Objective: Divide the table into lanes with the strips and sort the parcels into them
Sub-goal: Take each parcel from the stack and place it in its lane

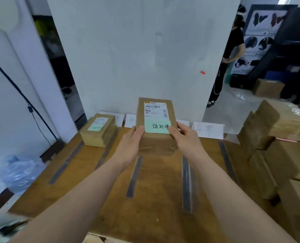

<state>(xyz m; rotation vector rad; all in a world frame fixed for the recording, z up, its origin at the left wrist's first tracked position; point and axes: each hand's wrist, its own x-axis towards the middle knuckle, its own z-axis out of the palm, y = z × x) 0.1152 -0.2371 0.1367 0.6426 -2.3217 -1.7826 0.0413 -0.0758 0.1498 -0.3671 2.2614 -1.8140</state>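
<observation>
At far left of your brown wooden table, a small brown cardboard parcel w/ a white label and green sticky note sits at the back edge, between the two leftmost dark grey tape strips. More dark strips run front to back across the top: one under your left forearm, one w/ a glossy sheen below your right wrist, another further right.

Centre frame, your left hand and right hand grip a brown cardboard parcel from either side, fingers wrapped on its near end, thumbs on top. It is tilted up toward you; whether its far end touches the table, can't tell. On its face: a white barcode label and a green note w/ handwritten characters.

Behind it, white folded paper cards stand along the foot of a white wall panel, each w/ handwriting.

At right, a stack of brown cardboard boxes crowds the table's edge. Beyond, a person in black clothing stands by a poster.
</observation>
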